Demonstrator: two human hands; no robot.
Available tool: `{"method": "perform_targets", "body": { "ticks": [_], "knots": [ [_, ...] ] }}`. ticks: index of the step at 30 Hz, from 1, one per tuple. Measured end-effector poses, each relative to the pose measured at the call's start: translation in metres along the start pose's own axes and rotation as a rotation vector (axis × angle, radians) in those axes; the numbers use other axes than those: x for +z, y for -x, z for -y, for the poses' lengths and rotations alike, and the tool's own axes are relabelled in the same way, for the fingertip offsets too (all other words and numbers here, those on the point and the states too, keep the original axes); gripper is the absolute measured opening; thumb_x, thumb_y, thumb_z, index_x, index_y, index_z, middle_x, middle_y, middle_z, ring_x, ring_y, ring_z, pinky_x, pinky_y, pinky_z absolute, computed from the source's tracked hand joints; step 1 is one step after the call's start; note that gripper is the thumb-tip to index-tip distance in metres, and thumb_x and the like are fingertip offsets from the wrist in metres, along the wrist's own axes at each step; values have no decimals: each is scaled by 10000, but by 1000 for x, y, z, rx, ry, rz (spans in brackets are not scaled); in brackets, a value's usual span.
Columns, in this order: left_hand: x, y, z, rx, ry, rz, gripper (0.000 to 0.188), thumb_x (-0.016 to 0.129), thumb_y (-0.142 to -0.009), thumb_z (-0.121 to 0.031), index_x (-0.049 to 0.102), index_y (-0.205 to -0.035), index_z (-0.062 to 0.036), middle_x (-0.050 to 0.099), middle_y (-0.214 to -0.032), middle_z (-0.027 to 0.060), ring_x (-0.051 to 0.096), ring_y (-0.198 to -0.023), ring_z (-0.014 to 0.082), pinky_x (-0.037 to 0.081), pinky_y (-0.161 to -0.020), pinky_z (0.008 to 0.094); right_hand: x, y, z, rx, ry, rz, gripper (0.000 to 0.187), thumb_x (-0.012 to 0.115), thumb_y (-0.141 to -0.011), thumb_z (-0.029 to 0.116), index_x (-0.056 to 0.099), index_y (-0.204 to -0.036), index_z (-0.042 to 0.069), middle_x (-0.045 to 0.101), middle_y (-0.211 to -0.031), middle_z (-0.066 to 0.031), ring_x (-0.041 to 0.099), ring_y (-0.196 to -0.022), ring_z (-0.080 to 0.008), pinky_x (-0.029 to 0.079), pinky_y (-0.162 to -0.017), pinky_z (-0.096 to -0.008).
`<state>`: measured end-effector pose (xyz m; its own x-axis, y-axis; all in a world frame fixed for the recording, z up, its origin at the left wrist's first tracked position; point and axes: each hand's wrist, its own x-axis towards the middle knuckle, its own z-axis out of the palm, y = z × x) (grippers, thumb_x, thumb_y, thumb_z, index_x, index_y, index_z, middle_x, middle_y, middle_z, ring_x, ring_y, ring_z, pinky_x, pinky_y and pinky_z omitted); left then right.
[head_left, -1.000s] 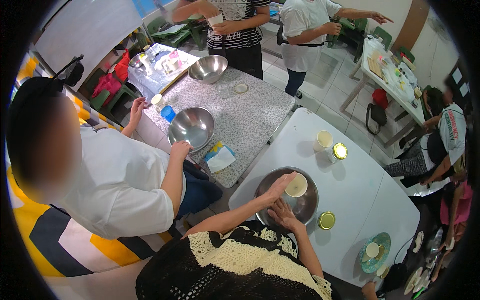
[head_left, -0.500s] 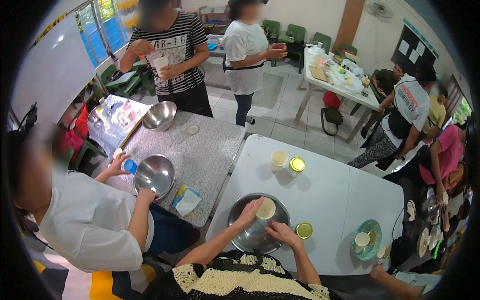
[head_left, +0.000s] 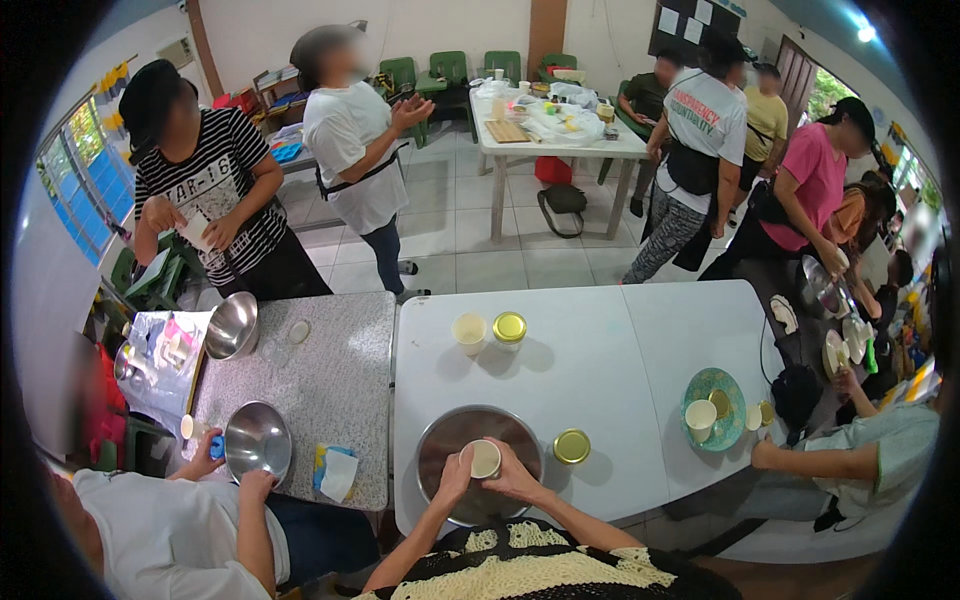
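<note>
Both of my hands are round a pale paper cup (head_left: 485, 459), held above a large steel mixing bowl (head_left: 432, 437) near the front edge of the white table. My left hand (head_left: 457, 474) grips the cup's left side, and my right hand (head_left: 515, 473) closes on its right. What is inside the cup is too small to make out. The bowl's floor is largely hidden by my hands. To the right of the bowl stands a jar with a gold lid (head_left: 572, 447).
Beyond the bowl are another paper cup (head_left: 469, 334) and a gold-lidded glass jar (head_left: 509, 329). A green patterned plate (head_left: 713, 384) with a cup on it lies to the right. At the speckled table on the left, a co-worker's hands touch a steel bowl (head_left: 258, 440). Others stand around.
My right hand has come up from the bowl's right side to the cup, which my left hand was holding. The view has swung round to the right.
</note>
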<state>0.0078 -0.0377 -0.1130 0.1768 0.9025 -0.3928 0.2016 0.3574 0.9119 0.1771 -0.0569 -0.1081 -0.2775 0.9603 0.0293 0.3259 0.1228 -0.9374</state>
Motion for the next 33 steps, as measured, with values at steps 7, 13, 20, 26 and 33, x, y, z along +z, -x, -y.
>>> {"method": "perform_targets", "body": {
  "ticks": [7, 13, 20, 26, 33],
  "knots": [
    [-5, 10, -7, 210, -270, -98, 513, 600, -941, -380, 571, -1242, 34, 602, -1177, 204, 546, -1159, 323, 425, -975, 405, -4, -1, 20, 143, -196, 32, 752, 818, -738, 183, 406, -1354, 52, 547, -1285, -147, 547, -1210, -273, 440, -1020, -385],
    [1, 41, -57, 607, -689, -212, 493, 690, -852, -308, 566, -1243, -33, 545, -1269, 185, 439, -1281, 383, 372, -1031, 480, -5, 0, 14, 63, -190, 29, 697, 772, -776, 162, 407, -1359, 49, 530, -1311, -156, 532, -1231, -281, 432, -1019, -392],
    [1, 37, -52, 748, -1002, -157, 385, 763, -770, -275, 661, -1081, -72, 530, -1299, 133, 424, -1310, 364, 356, -1028, 498, 1, -2, -11, -44, -114, 38, 715, 712, -812, 123, 345, -1421, 46, 456, -1387, -172, 462, -1312, -310, 394, -1077, -398],
    [5, 36, -47, 780, -1081, -62, 374, 726, -717, -162, 652, -1062, -40, 549, -1241, 154, 483, -1217, 362, 398, -986, 471, 4, 1, -24, -87, 45, 87, 732, 706, -826, 127, 328, -1449, 53, 431, -1416, -176, 421, -1330, -345, 365, -1105, -411],
    [7, 21, -30, 583, -1250, 56, 253, 683, -725, -113, 652, -956, -14, 635, -1059, 178, 609, -1037, 318, 472, -892, 432, 6, -3, -18, -23, 196, 130, 733, 723, -799, 154, 360, -1428, 57, 449, -1385, -181, 427, -1275, -378, 361, -1094, -453]
  ]
}}
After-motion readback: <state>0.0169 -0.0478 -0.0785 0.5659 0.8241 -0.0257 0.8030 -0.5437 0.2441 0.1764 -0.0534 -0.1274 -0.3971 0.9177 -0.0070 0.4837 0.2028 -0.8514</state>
